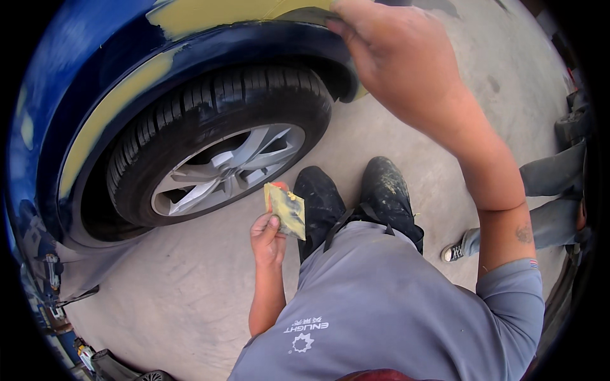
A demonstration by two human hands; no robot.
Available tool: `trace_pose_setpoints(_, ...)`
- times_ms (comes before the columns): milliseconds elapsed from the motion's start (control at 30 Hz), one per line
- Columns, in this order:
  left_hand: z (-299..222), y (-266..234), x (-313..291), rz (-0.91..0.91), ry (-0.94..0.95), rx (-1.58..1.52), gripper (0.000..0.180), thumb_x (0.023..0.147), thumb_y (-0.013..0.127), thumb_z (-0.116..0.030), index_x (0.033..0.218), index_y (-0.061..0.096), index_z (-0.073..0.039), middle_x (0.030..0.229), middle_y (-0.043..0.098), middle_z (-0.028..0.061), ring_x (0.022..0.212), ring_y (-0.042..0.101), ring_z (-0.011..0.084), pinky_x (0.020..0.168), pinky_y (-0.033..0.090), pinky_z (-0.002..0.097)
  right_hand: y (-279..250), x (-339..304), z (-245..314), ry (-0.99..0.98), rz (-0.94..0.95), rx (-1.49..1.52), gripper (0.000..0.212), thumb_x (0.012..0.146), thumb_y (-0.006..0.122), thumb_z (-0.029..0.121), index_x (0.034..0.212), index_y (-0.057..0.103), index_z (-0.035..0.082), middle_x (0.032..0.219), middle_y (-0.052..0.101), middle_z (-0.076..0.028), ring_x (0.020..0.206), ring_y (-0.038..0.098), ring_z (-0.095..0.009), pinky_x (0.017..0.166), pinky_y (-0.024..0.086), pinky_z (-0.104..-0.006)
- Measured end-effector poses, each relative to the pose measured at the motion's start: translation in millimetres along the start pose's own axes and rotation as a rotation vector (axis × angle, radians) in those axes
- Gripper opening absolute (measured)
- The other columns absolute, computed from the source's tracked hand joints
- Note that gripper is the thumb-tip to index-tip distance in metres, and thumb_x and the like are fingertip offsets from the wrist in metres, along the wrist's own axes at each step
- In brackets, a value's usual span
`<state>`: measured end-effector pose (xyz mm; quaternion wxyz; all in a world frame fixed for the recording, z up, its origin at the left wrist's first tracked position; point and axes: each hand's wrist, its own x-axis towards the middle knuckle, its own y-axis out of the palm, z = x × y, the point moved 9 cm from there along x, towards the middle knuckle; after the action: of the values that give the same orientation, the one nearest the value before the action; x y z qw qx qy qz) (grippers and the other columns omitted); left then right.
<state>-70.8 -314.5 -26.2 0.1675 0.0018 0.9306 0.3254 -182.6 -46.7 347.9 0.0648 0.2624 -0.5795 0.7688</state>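
the plate (289, 217) is flat, roughly square, smeared with yellow paste, greyer toward the middle, with an orange-red patch at its upper edge; it is held tilted by its lower left part in the left hand (268, 238). the blue body panel (108, 28) bears a broad, uneven-edged yellow filler patch (210, 14) reaching the right hand (403, 54); contact cannot be determined. a narrower yellow strip (103, 119) follows the wheel arch (254, 39).

Left hand (269, 237) holding smeared board (291, 217)

In the head view, I'm seeing the right hand (410, 60) reaching up near yellow filler (210, 15) on the blue car (60, 79), running partly out of frame. The wheel (227, 170) is standing below the filler; another person's legs (554, 173) are showing at right.
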Motion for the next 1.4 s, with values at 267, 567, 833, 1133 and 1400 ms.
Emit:
trace_pose_setpoints(267, -6.0, 24.0, -1.4, 0.116, 0.038, 0.005, 0.038, 0.096, 0.069, -0.012, 0.126, 0.063, 0.010, 0.135, 0.063, 0.0209, 0.127, 0.060, 0.0334, 0.110, 0.045, 0.0463, 2.8, -15.5, -16.2, -0.130, -0.220, -0.133, 0.016, 0.094, 0.061, 0.014, 0.081, 0.060, 0.004, 0.070, 0.064, -0.017, 0.070, 0.065, -0.039, 0.061, 0.049, -0.0464)
trace_pose_setpoints(567, 23.5, 65.7, 3.8, 0.234, -0.076, -0.011, 0.038, 0.096, 0.070, -0.013, 0.125, 0.063, 0.011, 0.131, 0.065, 0.0214, 0.122, 0.063, 0.0340, 0.108, 0.047, 0.0476, 56.4, -135.2, -85.6, 0.471, 0.051, 0.892, 0.032, 0.099, 0.066, 0.023, 0.117, 0.063, -0.003, 0.091, 0.072, -0.015, 0.083, 0.070, -0.026, 0.072, 0.055, -0.0366)
trace_pose_setpoints(833, 28.8, 169.9, 4.4, 0.365, -0.085, -0.114, 0.024, 0.096, 0.072, -0.013, 0.115, 0.070, 0.002, 0.116, 0.072, 0.0131, 0.108, 0.069, 0.0244, 0.098, 0.053, 0.0402, 171.9, -297.9, -36.0, 0.801, 0.610, 2.113, 0.061, 0.093, 0.077, 0.032, 0.133, 0.055, -0.008, 0.110, 0.071, -0.010, 0.090, 0.070, -0.013, 0.078, 0.058, -0.0258)
trace_pose_setpoints(1133, 54.1, 200.4, -39.1, 0.292, 0.059, 0.082, 0.022, 0.094, 0.076, -0.014, 0.106, 0.072, 0.004, 0.100, 0.072, 0.0074, 0.093, 0.064, 0.0149, 0.087, 0.050, 0.0287, 153.8, -314.7, -139.4, 0.947, -0.113, 1.970, 0.034, 0.102, 0.062, 0.015, 0.127, 0.055, -0.007, 0.120, 0.068, -0.015, 0.104, 0.070, -0.024, 0.089, 0.059, -0.0377)
trace_pose_setpoints(1400, 68.3, 226.6, -89.3, 0.240, 0.160, 0.376, 0.018, 0.094, 0.074, -0.007, 0.106, 0.074, 0.007, 0.104, 0.071, 0.0076, 0.100, 0.065, 0.0141, 0.091, 0.051, 0.0296, 183.2, -315.4, -79.6, 0.887, 0.086, 2.180, 0.033, 0.103, 0.054, 0.014, 0.132, 0.056, -0.002, 0.121, 0.068, -0.013, 0.102, 0.071, -0.021, 0.086, 0.060, -0.0348)
